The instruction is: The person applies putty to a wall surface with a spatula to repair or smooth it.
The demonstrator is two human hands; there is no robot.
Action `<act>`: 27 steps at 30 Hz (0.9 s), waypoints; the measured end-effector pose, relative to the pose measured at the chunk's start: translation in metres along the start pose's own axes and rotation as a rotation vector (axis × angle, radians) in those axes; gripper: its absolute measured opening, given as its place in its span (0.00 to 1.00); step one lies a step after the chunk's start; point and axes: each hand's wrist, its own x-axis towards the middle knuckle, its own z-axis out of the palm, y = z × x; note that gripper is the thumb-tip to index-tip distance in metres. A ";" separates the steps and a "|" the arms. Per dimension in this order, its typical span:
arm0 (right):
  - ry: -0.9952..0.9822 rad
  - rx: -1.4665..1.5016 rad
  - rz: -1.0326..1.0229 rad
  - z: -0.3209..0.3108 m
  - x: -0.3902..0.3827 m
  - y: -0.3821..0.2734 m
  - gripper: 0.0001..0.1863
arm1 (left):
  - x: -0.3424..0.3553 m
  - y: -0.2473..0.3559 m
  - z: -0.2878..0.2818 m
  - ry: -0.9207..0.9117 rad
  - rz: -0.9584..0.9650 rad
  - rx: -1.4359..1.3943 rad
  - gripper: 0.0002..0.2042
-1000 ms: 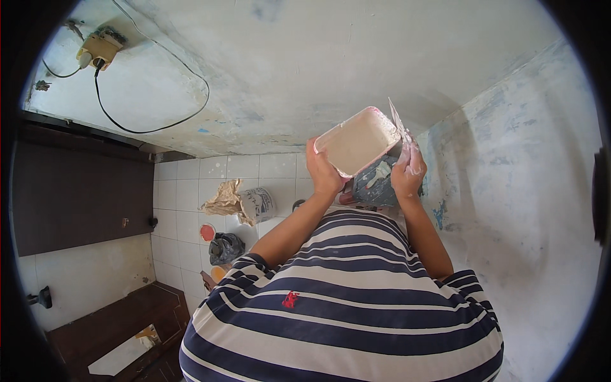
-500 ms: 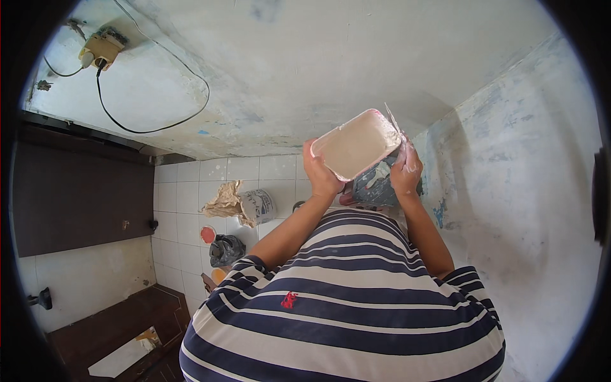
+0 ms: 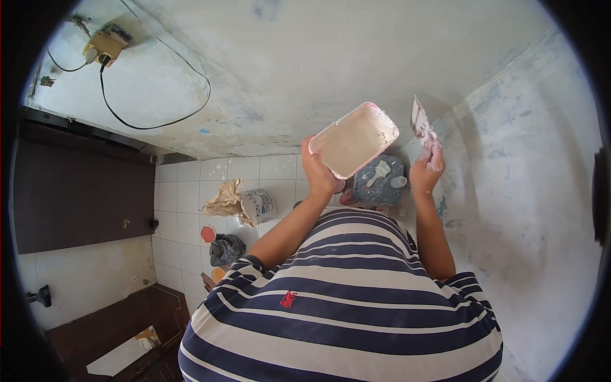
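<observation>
My left hand (image 3: 319, 170) is closed on the left edge of a white rectangular tub (image 3: 352, 143), which is tilted and has a layer of pale, creamy paste inside. Paste is smeared on the tub's right rim. To the right, apart from the tub, my right hand (image 3: 427, 172) grips a putty knife (image 3: 421, 122) with its flat blade pointing up toward the wall. White paste coats the blade and some of my fingers. The knife's handle is mostly hidden in my grip.
Below the tub stands a paint-spattered grey stool (image 3: 378, 189) with a pale scraper-like tool on it. A bucket (image 3: 258, 207) with crumpled brown paper (image 3: 224, 198) and a black plastic bag (image 3: 226, 249) are on the tiled floor. A cable hangs from a wall socket (image 3: 105, 46).
My right hand has moved away from the tub's right rim, out to the right, taking the putty knife with it. The tub stays in my left hand, nearly in place.
</observation>
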 end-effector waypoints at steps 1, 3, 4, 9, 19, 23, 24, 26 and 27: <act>0.001 -0.001 0.002 -0.003 0.004 -0.005 0.14 | -0.001 0.002 -0.001 0.000 -0.010 0.018 0.18; 0.003 0.187 0.213 -0.010 0.012 -0.016 0.13 | -0.002 0.003 -0.004 -0.013 -0.015 0.047 0.18; 0.081 0.455 0.246 -0.007 0.016 -0.029 0.13 | -0.003 0.005 -0.004 -0.026 -0.018 0.073 0.18; 0.084 0.667 0.303 -0.008 0.017 -0.044 0.13 | -0.010 0.023 0.006 -0.037 -0.105 -0.023 0.17; 0.066 0.483 0.248 0.010 -0.020 -0.037 0.12 | -0.015 0.017 0.008 -0.026 -0.098 0.060 0.17; 0.073 0.432 0.235 0.015 -0.023 -0.043 0.15 | -0.018 0.012 0.009 -0.039 -0.098 0.034 0.17; 0.075 0.430 0.238 0.015 -0.023 -0.048 0.15 | -0.018 0.007 0.008 -0.047 -0.057 0.051 0.17; 0.150 0.486 0.305 0.013 -0.021 -0.058 0.16 | -0.018 0.008 0.007 -0.059 -0.021 0.072 0.18; 0.153 0.484 0.310 0.014 -0.021 -0.058 0.16 | -0.018 0.009 0.006 -0.065 -0.012 0.089 0.18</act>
